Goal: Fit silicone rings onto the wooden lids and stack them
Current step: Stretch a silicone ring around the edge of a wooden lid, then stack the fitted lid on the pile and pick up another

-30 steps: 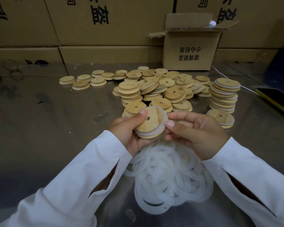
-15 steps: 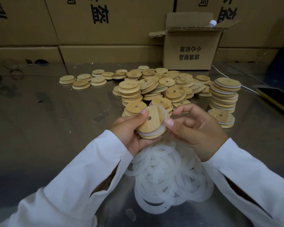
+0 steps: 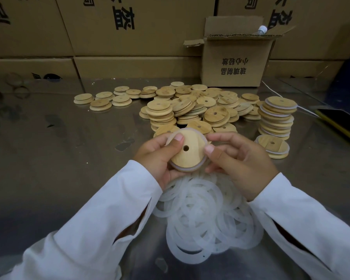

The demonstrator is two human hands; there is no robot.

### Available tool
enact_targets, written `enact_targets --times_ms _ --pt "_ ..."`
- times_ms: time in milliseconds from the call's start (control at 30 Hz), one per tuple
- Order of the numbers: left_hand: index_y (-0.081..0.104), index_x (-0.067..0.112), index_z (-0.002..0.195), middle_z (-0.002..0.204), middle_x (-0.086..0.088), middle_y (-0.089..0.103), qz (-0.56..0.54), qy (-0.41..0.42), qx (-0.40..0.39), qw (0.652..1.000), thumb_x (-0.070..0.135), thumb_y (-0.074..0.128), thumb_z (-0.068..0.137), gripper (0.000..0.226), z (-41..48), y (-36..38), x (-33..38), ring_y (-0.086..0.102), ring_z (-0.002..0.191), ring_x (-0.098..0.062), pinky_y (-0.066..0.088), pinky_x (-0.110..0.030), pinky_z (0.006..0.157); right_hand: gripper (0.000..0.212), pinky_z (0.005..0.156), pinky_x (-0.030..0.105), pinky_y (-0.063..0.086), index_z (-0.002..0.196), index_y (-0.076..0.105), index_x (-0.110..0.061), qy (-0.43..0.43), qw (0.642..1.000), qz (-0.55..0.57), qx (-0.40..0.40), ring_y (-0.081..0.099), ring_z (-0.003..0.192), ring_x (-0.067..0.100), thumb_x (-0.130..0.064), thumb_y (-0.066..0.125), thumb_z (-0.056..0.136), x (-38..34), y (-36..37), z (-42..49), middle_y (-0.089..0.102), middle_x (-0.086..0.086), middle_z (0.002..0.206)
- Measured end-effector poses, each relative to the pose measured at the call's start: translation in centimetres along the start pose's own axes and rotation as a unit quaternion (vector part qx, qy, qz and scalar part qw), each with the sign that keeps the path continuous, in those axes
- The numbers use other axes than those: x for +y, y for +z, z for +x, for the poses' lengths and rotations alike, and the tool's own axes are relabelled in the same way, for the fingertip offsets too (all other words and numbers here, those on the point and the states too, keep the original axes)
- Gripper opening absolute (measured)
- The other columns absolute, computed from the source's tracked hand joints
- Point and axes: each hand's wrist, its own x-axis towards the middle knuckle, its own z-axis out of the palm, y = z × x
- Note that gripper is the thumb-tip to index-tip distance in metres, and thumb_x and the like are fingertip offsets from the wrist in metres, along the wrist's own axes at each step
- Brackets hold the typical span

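Here, left hand (image 3: 156, 158) and right hand (image 3: 242, 164) pinching one wooden lid (image 3: 190, 158), one silicone ring (image 3: 182, 169) on its rim, one ringed stack (image 3: 277, 118).

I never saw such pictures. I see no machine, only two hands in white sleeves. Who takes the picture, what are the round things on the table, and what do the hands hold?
There is no machine: a person works with bare hands, and a camera worn on the head looks down at them. The left hand grips a wooden lid with a small hole; a whitish silicone ring lies round its rim. The right hand pinches the lid's edge. Below the hands, loose rings lie heaped on the metal table. Behind is a heap of bare lids, and to the right a stack of lids with rings. An open cardboard box stands at the back.
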Motion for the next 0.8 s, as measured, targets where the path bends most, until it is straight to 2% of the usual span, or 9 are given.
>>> enact_targets --times_ms 33,133,200,267,367,500,667,800 --pt "0.061 0.001 0.102 0.109 -0.026 0.062 0.019 0.007 -0.002 1.0 0.015 0.05 0.088 0.023 -0.1 0.0 -0.1 0.062 0.1 -0.037 0.058 -0.04 0.07 0.028 0.058 0.018 0.052 0.088 0.063 -0.018 0.01 1.0 -0.013 -0.007 0.061 0.051 0.008 -0.028 0.068 0.063 0.0 0.0 0.0 0.069 -0.002 0.061" --pt "0.062 0.005 0.105 0.106 -0.021 0.065 0.072 0.023 -0.022 0.997 0.018 0.054 0.083 0.027 -0.3 0.2 -0.4 0.064 0.099 -0.034 0.058 -0.039 0.072 0.006 0.056 0.016 0.051 0.079 0.066 -0.017 0.015 0.999 -0.039 -0.005 0.059 0.049 0.007 -0.014 0.069 0.074 0.0 -0.3 0.2 0.069 -0.002 0.061" --pt "0.061 0.011 0.107 0.1 -0.012 0.068 0.087 0.036 -0.016 0.995 0.021 0.056 0.081 0.028 -0.2 0.2 -0.3 0.067 0.092 -0.026 0.058 -0.034 0.072 0.007 0.053 0.014 0.049 0.078 0.065 -0.017 0.017 0.998 -0.041 0.034 0.057 0.046 0.004 -0.011 0.067 0.077 -0.2 -0.8 0.7 0.067 -0.005 0.057" --pt "0.059 0.017 0.108 0.096 -0.005 0.068 0.092 0.043 0.016 0.995 0.023 0.055 0.084 0.025 0.1 0.0 -0.2 0.067 0.089 -0.021 0.057 -0.031 0.074 0.007 0.053 0.013 0.049 0.078 0.064 -0.018 0.022 0.993 -0.038 0.107 0.055 0.044 0.001 -0.012 0.067 0.079 -0.4 -1.7 1.3 0.066 -0.007 0.054" --pt "0.061 0.02 0.096 0.088 -0.002 0.067 0.086 0.059 0.067 0.992 0.022 0.054 0.087 0.011 0.6 -0.5 0.1 0.067 0.083 -0.017 0.055 -0.029 0.074 0.005 0.055 0.014 0.05 0.083 0.063 -0.019 0.037 0.968 -0.043 0.244 0.057 0.044 0.0 -0.019 0.067 0.08 -0.5 -3.8 2.2 0.065 -0.004 0.06" --pt "0.06 0.019 0.092 0.084 -0.001 0.065 0.093 0.1 0.109 0.985 0.018 0.053 0.09 0.007 1.2 -1.3 0.3 0.066 0.076 -0.012 0.055 -0.026 0.071 0.017 0.059 0.024 0.047 0.094 0.064 -0.02 0.122 0.919 -0.035 0.373 0.059 0.054 0.008 -0.027 0.069 0.078 -0.3 -7.0 3.3 0.064 -0.001 0.063" --pt "0.06 0.017 0.094 0.087 -0.002 0.064 0.111 0.134 0.158 0.972 0.011 0.055 0.089 0.009 2.0 -2.5 0.4 0.064 0.079 -0.013 0.054 -0.026 0.074 0.027 0.068 0.032 0.045 0.104 0.065 -0.02 0.181 0.888 -0.061 0.419 0.061 0.082 0.023 -0.027 0.067 0.078 0.6 -8.6 3.8 0.066 0.009 0.1" --pt "0.062 0.016 0.096 0.096 -0.007 0.065 0.166 0.143 0.175 0.96 0.007 0.058 0.088 0.013 2.5 -3.1 0.5 0.061 0.089 -0.016 0.05 -0.029 0.082 0.028 0.084 0.038 0.051 0.104 0.06 -0.019 0.189 0.882 -0.044 0.429 0.062 0.093 0.027 -0.023 0.069 0.078 0.9 -8.7 3.9 0.065 0.01 0.107"
